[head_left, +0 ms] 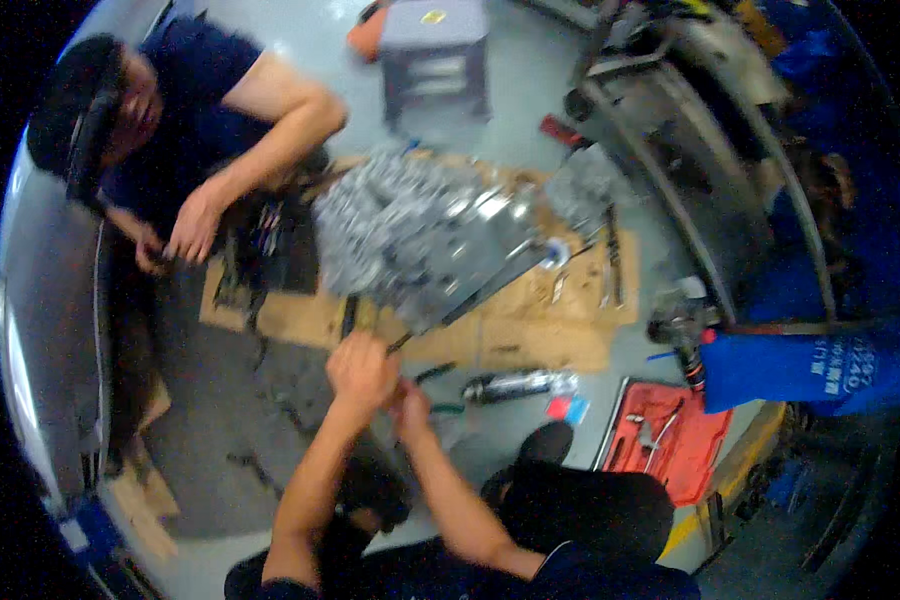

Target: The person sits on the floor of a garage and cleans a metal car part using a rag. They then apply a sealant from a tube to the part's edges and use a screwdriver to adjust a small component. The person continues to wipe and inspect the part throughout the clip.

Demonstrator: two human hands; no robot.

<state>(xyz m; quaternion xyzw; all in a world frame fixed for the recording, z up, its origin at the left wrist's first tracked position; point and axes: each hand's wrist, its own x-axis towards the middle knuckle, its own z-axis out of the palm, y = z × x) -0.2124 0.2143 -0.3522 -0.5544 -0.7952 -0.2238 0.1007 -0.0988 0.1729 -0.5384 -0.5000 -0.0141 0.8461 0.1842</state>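
My left hand (365, 368) is closed on a slim dark tool (400, 343) at the lower end of a large grey part (490, 245) with a crumpled, lumpy covering (380, 220) on it. Just below and to the right, my right hand (408, 408) is closed; what it grips is blurred. A dark tool with green on its handle (438, 408) lies beside that hand, near a long shiny cylindrical item (510, 387). The part rests on flattened cardboard (540, 335) on the floor.
A co-worker (170, 120) bends at the upper left, hands (195, 225) near dark parts (270, 240), beside a car's panel (50, 330). A red tool case (660, 445) sits lower right. A grey step stool (435, 70) is at the top, a metal frame (710, 190) and blue covering (810, 365) right.
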